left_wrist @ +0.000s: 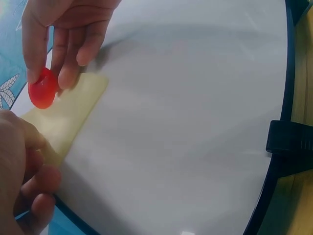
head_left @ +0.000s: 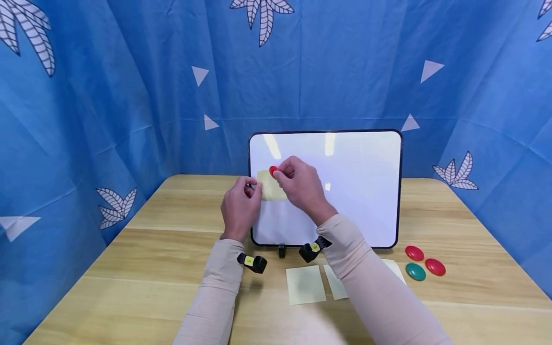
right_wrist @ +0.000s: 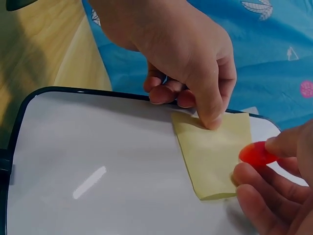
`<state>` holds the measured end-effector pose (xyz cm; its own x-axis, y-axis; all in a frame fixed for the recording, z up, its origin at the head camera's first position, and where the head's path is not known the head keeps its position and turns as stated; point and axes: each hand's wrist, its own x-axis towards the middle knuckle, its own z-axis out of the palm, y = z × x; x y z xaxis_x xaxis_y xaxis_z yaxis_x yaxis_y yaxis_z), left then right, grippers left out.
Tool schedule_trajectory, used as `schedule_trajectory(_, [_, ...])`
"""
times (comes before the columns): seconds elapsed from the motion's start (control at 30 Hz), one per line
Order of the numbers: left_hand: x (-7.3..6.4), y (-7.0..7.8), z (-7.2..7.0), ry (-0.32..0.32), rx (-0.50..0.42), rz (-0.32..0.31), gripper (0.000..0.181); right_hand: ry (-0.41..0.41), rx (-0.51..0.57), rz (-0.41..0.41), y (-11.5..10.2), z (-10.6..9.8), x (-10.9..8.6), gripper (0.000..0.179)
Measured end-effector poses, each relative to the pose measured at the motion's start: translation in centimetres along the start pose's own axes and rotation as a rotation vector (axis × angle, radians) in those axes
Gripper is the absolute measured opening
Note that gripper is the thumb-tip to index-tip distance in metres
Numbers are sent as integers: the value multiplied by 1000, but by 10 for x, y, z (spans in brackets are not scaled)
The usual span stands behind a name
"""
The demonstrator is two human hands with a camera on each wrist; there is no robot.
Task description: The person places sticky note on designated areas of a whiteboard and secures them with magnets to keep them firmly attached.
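Observation:
A whiteboard [head_left: 345, 206] with a dark frame stands on the table. Against its upper left part lies a pale yellow sticky note [head_left: 271, 189], its lower edge lifting slightly in the right wrist view. My left hand [head_left: 242, 207] pinches the note's outer side at the board's left edge, thumb [right_wrist: 211, 117] on the front and the other fingers curled, partly hidden. Between thumb and fingers, my right hand [head_left: 302, 186] holds a round red magnet [right_wrist: 257, 153] over the note's upper part. Whether the magnet touches the note I cannot tell.
More pale notes [head_left: 305, 285] lie on the table [head_left: 164, 268] before the board, some partly under my right forearm. Two red magnets [head_left: 414, 253] and a green magnet [head_left: 416, 271] lie to the right. A black foot [head_left: 282, 251] supports the board; a blue curtain [head_left: 345, 86] hangs behind.

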<state>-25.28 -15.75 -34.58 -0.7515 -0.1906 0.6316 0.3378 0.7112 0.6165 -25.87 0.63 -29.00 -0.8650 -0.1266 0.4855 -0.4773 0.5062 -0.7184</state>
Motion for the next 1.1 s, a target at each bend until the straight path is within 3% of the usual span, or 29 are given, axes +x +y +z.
schedule_trajectory(0.23, [0,1,-1,-1,4,8,19,21,-94,-15,-4,1,3,13])
schedule_trajectory(0.77, [-2,-3,0,2,7,14,21,51,-125,-113,-1,2,10,16])
schedule_trajectory(1.1, [-1,-1,0,0,4,19,20,14,-168,-76,-1,1,13,20])
